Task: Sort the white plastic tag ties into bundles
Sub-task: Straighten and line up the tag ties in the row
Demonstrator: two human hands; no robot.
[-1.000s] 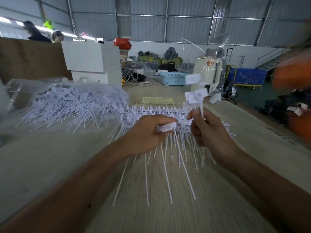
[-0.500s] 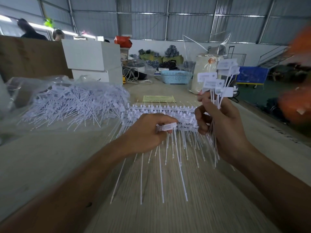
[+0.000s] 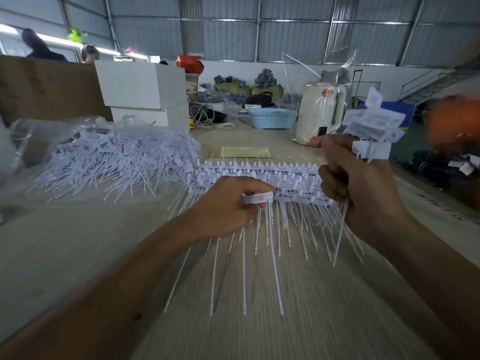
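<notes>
A row of joined white tag ties (image 3: 259, 175) lies across the wooden table, thin tails pointing toward me. My left hand (image 3: 228, 206) pinches one tag head (image 3: 257, 198) at the row's front edge. My right hand (image 3: 355, 188) is raised at the row's right end and grips a bundle of loose ties (image 3: 371, 126), their flat heads fanned above my fist and the tails hanging below it. A large loose heap of white ties (image 3: 117, 157) lies on clear plastic to the left.
White boxes (image 3: 142, 84) stand behind the heap. A yellow-green paper slip (image 3: 245, 152), a blue basket (image 3: 271, 118) and a cream kettle in clear plastic (image 3: 319, 110) sit farther back. The table edge runs along the right. Two people stand at far left.
My right hand has lifted its bundle of ties up and to the right, away from the row. My left hand has stayed on the same tag head.
</notes>
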